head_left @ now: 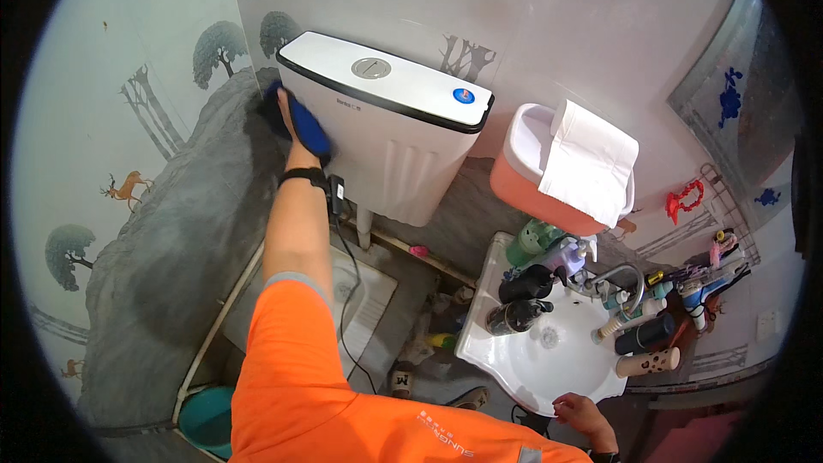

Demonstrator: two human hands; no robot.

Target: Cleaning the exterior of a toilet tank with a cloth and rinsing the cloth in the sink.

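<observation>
My left arm reaches forward to a white wall-hung toilet cistern (398, 148) with a black-edged lid. Against the cistern's left side, my left hand (287, 119) is wrapped in a dark blue cloth or mitt (308, 128), which touches that wall. Part of the hand is hidden by the blue fabric. On the lid are a round flush button (371, 68) and a blue round sticker (463, 96). My right hand (582, 417) is low at the right, beside the front rim of a white washbasin (514, 392), its fingers loosely bent and nothing visible in them.
A pink-orange bin (546, 196) with a white cloth (588, 164) over it hangs right of the cistern. Several bottles (517, 316) crowd the basin around a metal tap (633, 273). Below are a squat toilet (376, 296), a dangling black cable (350, 308) and a teal bucket (206, 421).
</observation>
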